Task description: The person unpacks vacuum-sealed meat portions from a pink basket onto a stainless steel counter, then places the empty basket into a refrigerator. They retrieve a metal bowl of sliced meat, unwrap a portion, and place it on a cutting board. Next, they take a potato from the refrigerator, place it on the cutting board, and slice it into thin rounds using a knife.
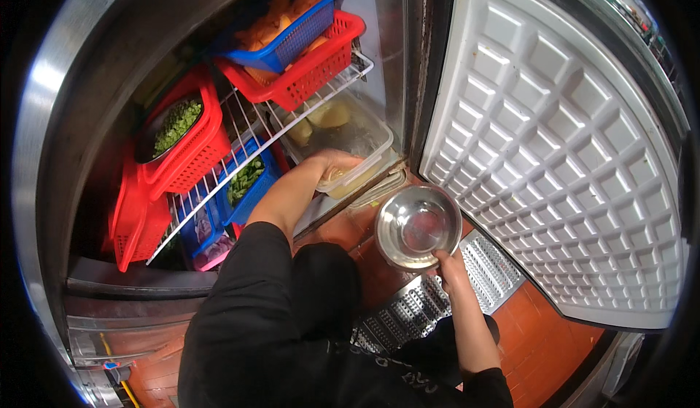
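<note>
With my right hand (451, 268) I grip the rim of a round stainless steel bowl (420, 227), thumb over its near edge. Nothing shows inside the bowl apart from reflections. My left hand (338, 163) is down inside a clear plastic container (377, 148) on the refrigerator's bottom level. Its fingers are partly hidden, and whether they hold anything does not show. Pale peeled pieces, possibly potatoes (328, 114), sit at the back of that container, with cloudy liquid around them.
Above my left arm runs a white wire shelf (284, 129). On it are a blue basket (303, 28) of orange pieces nested in a red basket (322, 71), and a pan of chopped greens (178, 126) in red baskets. The open refrigerator door (552, 151) stands right. A perforated metal drain grate (404, 309) lies below.
</note>
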`<state>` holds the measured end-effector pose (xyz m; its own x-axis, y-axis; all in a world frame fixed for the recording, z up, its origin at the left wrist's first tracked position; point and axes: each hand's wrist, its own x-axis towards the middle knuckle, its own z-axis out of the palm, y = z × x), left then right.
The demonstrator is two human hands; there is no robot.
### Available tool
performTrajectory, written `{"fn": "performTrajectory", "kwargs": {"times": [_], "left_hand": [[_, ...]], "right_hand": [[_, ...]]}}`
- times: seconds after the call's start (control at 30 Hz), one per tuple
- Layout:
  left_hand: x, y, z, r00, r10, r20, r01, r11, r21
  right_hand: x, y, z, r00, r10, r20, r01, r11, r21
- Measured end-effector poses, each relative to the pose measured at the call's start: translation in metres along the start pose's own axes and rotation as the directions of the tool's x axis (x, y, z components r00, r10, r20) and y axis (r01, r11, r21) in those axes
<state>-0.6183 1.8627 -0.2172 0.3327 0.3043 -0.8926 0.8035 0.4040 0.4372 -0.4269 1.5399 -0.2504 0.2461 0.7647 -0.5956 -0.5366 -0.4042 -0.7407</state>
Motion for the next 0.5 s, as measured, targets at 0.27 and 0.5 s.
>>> {"fn": "performTrajectory", "kwargs": {"times": [0.27,0.5], "left_hand": [[0.014,-0.01,-0.011,0.905,0.426,-0.004,-0.426,0.904,-0.049],[-0.041,0.018,-0.026,0.75,0.599,-0.28,-0.66,0.699,-0.275]], "right_hand": [[0.036,-0.006,0.04,0.983,0.122,0.139,-0.152,0.961,0.232],[0.031,-0.012,0.05,0.976,0.156,0.151,-0.191,0.949,0.252]]}}
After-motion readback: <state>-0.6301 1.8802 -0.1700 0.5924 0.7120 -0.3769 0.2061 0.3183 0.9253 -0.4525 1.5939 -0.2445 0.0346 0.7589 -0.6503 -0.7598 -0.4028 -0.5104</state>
